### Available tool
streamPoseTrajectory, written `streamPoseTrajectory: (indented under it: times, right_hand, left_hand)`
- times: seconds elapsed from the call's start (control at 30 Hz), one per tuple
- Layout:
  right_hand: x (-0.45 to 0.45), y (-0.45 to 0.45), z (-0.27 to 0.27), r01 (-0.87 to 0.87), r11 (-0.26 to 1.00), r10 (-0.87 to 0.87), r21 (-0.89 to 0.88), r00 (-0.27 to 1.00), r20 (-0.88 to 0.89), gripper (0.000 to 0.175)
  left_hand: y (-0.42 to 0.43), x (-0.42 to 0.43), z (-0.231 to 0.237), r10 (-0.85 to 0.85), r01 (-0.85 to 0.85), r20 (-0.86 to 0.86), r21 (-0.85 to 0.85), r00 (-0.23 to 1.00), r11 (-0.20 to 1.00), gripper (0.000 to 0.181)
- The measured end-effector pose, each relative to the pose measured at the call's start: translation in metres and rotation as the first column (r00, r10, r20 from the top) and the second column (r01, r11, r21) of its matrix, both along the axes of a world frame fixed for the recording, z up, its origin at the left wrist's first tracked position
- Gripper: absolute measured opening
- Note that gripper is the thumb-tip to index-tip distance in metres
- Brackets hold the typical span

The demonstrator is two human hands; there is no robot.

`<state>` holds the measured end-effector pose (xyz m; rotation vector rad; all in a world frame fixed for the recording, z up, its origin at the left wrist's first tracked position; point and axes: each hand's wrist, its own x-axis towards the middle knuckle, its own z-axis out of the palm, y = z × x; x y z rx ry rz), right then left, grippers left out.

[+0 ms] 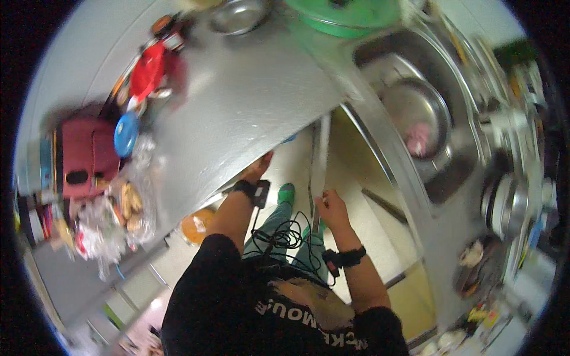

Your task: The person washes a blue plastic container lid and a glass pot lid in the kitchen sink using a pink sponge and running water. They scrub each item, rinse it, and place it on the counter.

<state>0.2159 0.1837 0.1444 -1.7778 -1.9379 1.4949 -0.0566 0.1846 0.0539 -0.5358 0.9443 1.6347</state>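
My left hand (pixel 259 167) is by the front edge of the stainless steel counter (pixel 231 102), partly hidden at that edge, so what it touches is unclear. My right hand (pixel 331 208) hangs over the floor in front of the cabinet under the sink, fingers curled, with nothing visible in it. Both wrists wear black straps with small devices, and a coiled black cable (pixel 280 236) lies before my body. To the right, a steel bowl (pixel 416 118) with a pink item (pixel 417 139), perhaps meat, sits in the sink (pixel 458 173).
A green lid or basin (pixel 347 15) and a metal bowl (pixel 238 17) stand at the back. Along the left are a red plastic item (pixel 148 71), a blue lid (pixel 126 134), a maroon bag (pixel 78 155) and plastic bags with food (pixel 100 227). Pans (pixel 512 207) stand far right.
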Motion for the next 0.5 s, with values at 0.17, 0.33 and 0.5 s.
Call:
streamPoseTrajectory:
  times: [0.17, 0.33, 0.5]
  right_hand:
    - [-0.008, -0.01, -0.018, -0.044, 0.998, 0.05, 0.034, 0.981, -0.189, 0.024]
    - [-0.011, -0.009, -0.011, 0.015, 0.987, -0.05, -0.163, 0.975, -0.216, 0.022]
    - [-0.019, -0.001, -0.001, -0.022, 0.97, -0.021, -0.242, 0.984, -0.174, 0.021]
  left_hand:
    - [0.01, 0.005, 0.008, 0.308, -0.313, 0.113, 0.03, 0.945, 0.949, 0.025]
    - [0.015, 0.017, 0.001, 0.311, -0.313, 0.077, 0.016, 0.947, 0.95, 0.026]
    - [0.016, 0.021, 0.001, 0.306, -0.307, 0.077, 0.011, 0.949, 0.952, 0.028]
